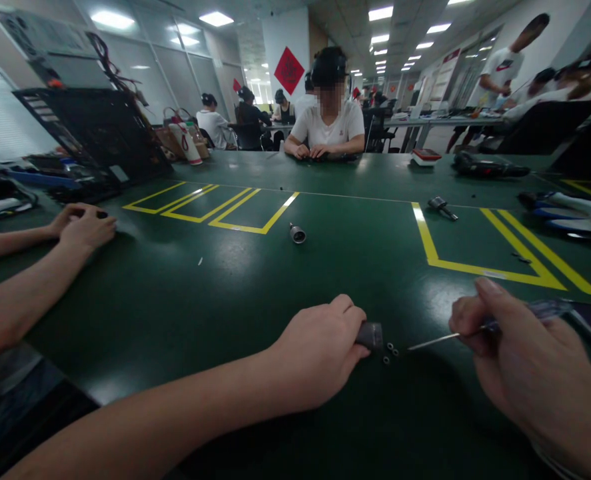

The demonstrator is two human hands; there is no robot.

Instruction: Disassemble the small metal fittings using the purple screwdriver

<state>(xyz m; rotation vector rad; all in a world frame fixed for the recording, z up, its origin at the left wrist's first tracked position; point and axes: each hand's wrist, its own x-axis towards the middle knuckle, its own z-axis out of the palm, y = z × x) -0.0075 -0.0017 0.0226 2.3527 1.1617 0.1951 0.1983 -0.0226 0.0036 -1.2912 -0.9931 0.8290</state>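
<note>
My left hand point(320, 350) is closed around a dark grey block-like part point(372, 335), whose end sticks out past the fingers to the right and rests on or just above the green table point(255, 287). Several small metal rings point(390, 353) lie beside that end. In my right hand point(530, 360) is a thin screwdriver point(438, 341), pinched between thumb and fingers, with its shaft pointing left and its tip close to the rings. The handle shows partly behind the fingers.
Metal socket-like piece point(298, 233) lies mid-table; another metal part point(442, 207) sits by the yellow tape point(425, 240). A power tool point(488, 165) and blue-white gloves point(570, 213) are at right. Another person's hands point(85, 223) rest at left; a person sits opposite.
</note>
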